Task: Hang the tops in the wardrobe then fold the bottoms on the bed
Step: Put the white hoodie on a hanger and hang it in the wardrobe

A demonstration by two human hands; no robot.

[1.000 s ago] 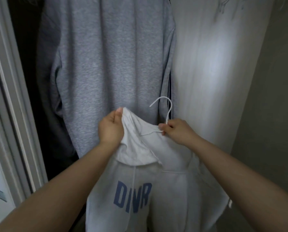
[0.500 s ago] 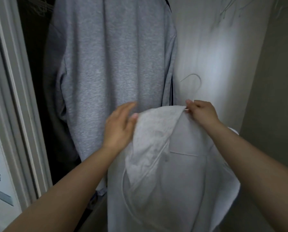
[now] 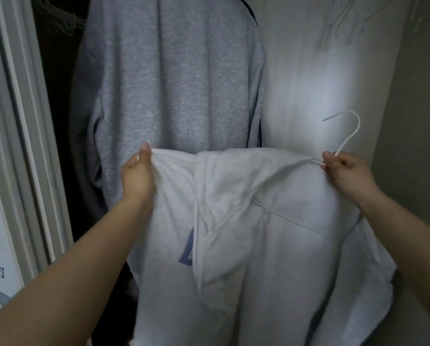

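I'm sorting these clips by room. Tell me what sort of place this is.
Most likely a bedroom wardrobe or closet. A grey sweatshirt hangs inside past a white door frame, and the hands hold a white hoodie on a wire hanger.

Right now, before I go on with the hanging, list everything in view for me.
White hoodie: one, white with blue lettering partly hidden, held up in front of the wardrobe.
Wire hanger: one, white, hook free above the right hand, bar showing inside the hoodie.
Grey sweatshirt: one, heather grey, hanging behind the hoodie.
Dark garment: one, dark grey, hanging left of the sweatshirt.
Door frame: one, white, far left.
Wardrobe wall: one, pale, right of the sweatshirt.
Left hand: one, fingers pinching the hoodie's edge.
Right hand: one, fingers pinching the hanger's neck.
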